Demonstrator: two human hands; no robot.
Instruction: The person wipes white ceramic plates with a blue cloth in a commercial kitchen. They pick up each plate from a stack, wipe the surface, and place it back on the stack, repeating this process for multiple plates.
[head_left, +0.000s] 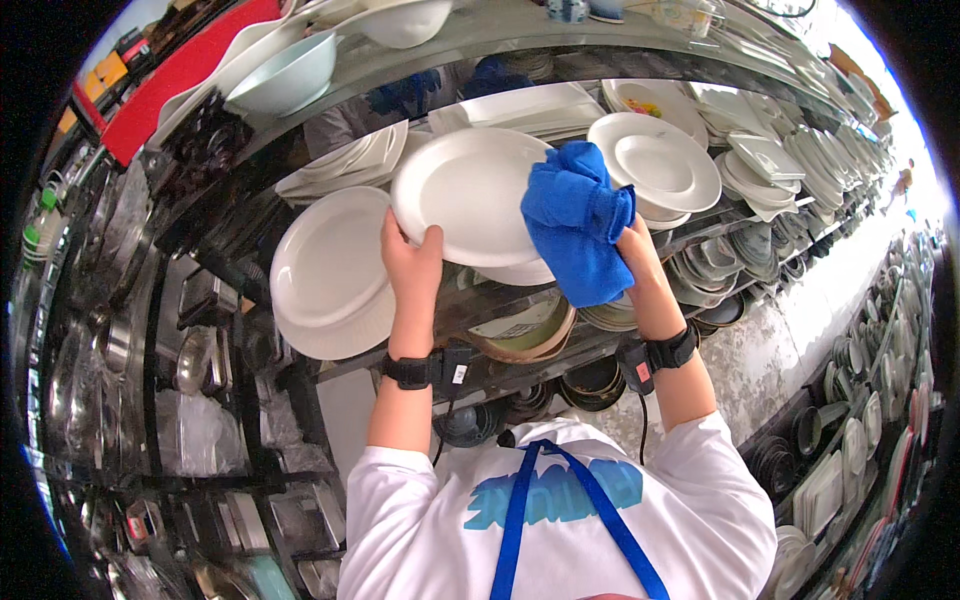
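My left hand (412, 255) grips the near left rim of a white oval plate (480, 196), with the thumb on its upper face. A bunched blue cloth (581, 225) covers the plate's right end. My right hand (637, 244) is behind and beneath this cloth, its fingers mostly hidden, holding the cloth against the plate. Left of my left hand lie stacked white oval plates (330, 270). A round white plate with a wide rim (656, 161) tops a stack just right of the cloth.
Shelves hold stacked white dishes (761, 165) at the right and a pale blue bowl (289, 75) at the upper left. Brown-rimmed dishes (525, 330) stand on a lower shelf. Metal containers (202, 296) fill shelving at the left. A speckled floor (772, 352) runs between racks at the right.
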